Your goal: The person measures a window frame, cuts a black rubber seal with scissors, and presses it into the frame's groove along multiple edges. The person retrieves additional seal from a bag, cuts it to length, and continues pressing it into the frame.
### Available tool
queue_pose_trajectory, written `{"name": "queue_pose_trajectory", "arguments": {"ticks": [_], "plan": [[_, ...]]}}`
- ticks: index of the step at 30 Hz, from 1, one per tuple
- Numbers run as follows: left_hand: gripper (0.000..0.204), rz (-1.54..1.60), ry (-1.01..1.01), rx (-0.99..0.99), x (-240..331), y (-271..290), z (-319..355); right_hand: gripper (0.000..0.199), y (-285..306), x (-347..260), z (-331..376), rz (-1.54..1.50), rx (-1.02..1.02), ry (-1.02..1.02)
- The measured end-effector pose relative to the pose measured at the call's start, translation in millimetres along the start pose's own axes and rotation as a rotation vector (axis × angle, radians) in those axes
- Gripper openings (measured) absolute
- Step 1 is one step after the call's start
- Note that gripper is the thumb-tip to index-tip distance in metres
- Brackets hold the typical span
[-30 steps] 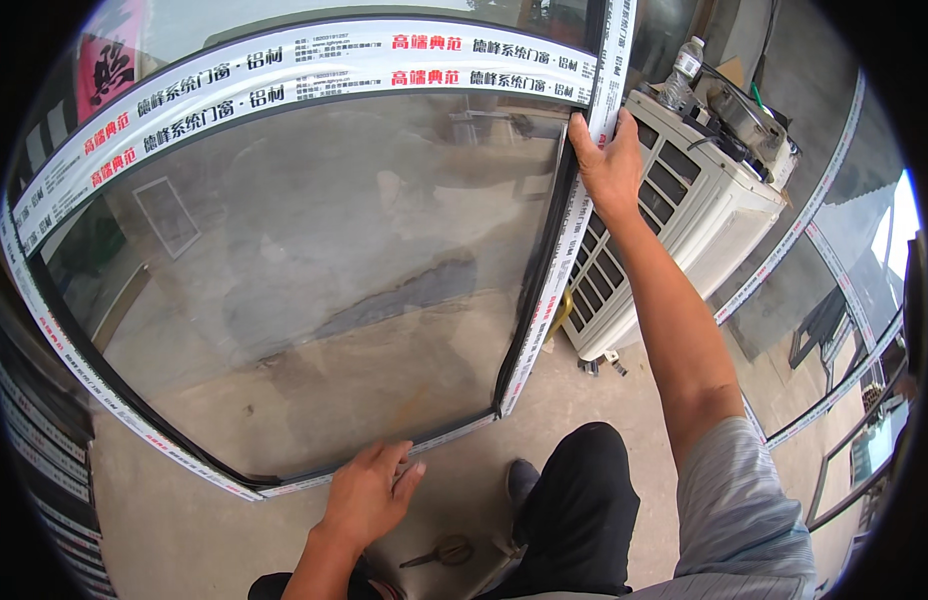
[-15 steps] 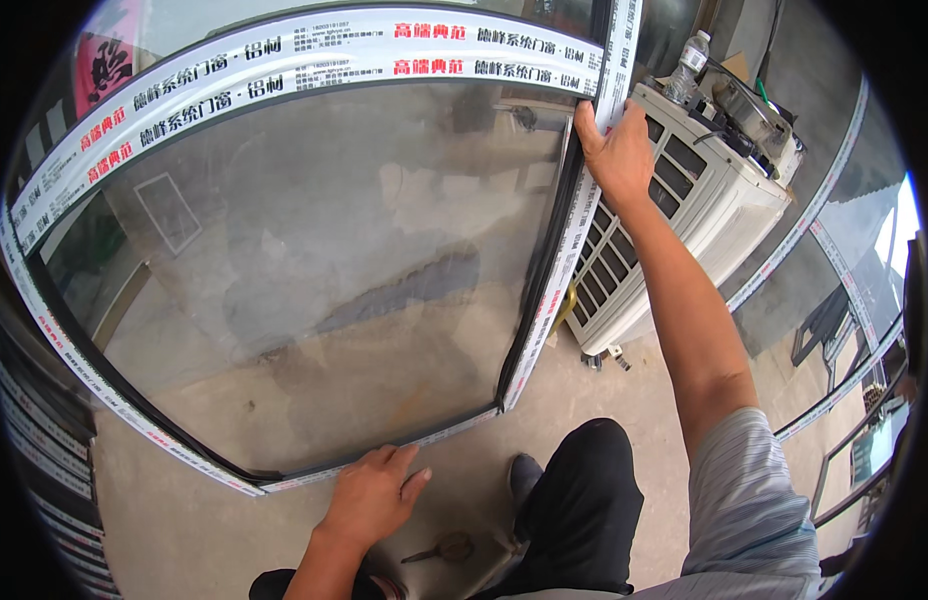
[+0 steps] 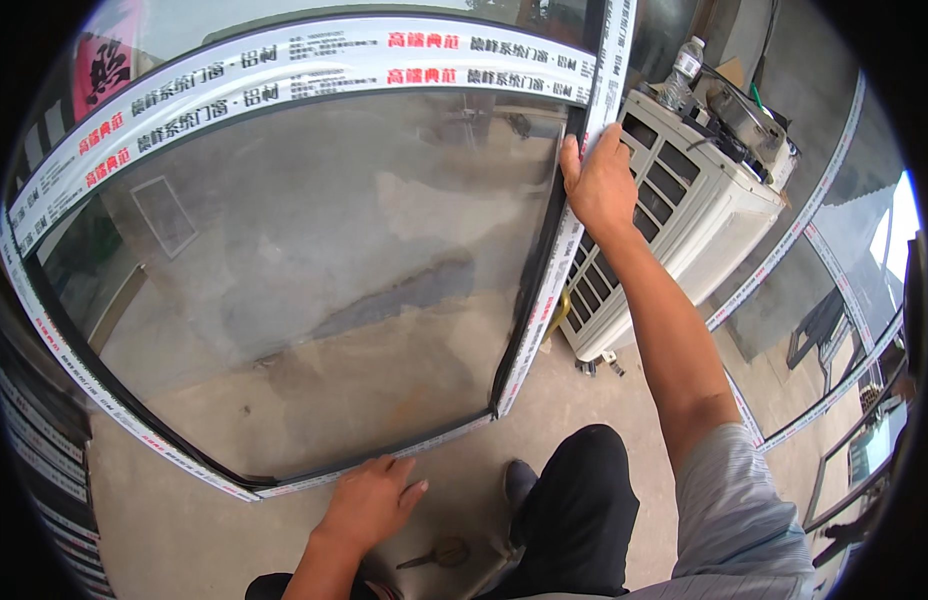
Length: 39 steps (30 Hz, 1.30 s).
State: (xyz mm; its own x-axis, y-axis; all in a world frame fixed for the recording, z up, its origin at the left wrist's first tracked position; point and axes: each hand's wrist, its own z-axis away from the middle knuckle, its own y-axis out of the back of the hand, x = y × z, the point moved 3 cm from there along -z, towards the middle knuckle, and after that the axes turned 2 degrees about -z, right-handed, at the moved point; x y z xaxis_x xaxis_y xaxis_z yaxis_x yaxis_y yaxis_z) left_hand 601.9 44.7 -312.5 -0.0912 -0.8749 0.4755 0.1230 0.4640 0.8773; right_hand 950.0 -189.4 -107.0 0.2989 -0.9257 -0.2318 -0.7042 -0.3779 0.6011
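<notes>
One glazed window frame (image 3: pixel 354 85) stands in front of the person, taking up the left and middle of the view. Its rails and uprights carry white protective film with red and black print; dark gasket edges the clear glass pane (image 3: pixel 314 270), which shows faint reflections.

Two bare hands, set well apart. Right hand (image 3: pixel 600 190): clasped on the right upright (image 3: pixel 540 325), below the meeting with the double crossrail — thumb on the pane side, fingers over the outer edge. Left hand (image 3: pixel 369 503): back upward, fingers together and thumb spread away from them, at the bottom rail (image 3: pixel 302 481); whether the fingertips bear on the rail cannot be told.

One white outdoor air-conditioner unit (image 3: pixel 722 215), tilted in view, just beyond the right upright; on its top, a clear plastic bottle (image 3: pixel 681 78) and assorted metal parts.

One small dark tool (image 3: pixel 446 552) with a rounded end, lying low near the feet — its kind unclear. One dark shoe (image 3: pixel 521 484), beside a leg in black trousers (image 3: pixel 584 510).

Several film-wrapped profiles (image 3: pixel 49 480), stacked at far left. One pink banner (image 3: pixel 109 65), upper left. Further film-edged frames (image 3: pixel 814 235), far right.
</notes>
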Motion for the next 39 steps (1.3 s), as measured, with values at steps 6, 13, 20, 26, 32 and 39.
{"name": "queue_pose_trajectory", "arguments": {"ticks": [6,13,20,26,32,39], "plan": [[0.041,0.007,0.002,-0.022,0,-2,-1,0.08,1,3,-3,0.027,-0.01,-0.075],[0.04,-0.028,-0.013,-0.012,-5,-6,2,0.066,10,-4,-12,-0.04,0.044,-0.054],[0.039,0.002,0.006,-0.078,-3,-7,-3,0.064,3,-2,-10,-0.101,0.078,-0.058],[0.039,-0.037,-0.021,-0.041,-4,-10,-3,0.082,-14,11,26,-0.06,0.076,0.032],[0.04,-0.029,-0.031,-0.083,-2,-14,-3,0.08,-12,5,28,0.018,0.045,-0.006],[0.041,-0.047,-0.039,-0.078,-4,-15,-2,0.08,-21,13,45,-0.029,0.065,0.111]]}}
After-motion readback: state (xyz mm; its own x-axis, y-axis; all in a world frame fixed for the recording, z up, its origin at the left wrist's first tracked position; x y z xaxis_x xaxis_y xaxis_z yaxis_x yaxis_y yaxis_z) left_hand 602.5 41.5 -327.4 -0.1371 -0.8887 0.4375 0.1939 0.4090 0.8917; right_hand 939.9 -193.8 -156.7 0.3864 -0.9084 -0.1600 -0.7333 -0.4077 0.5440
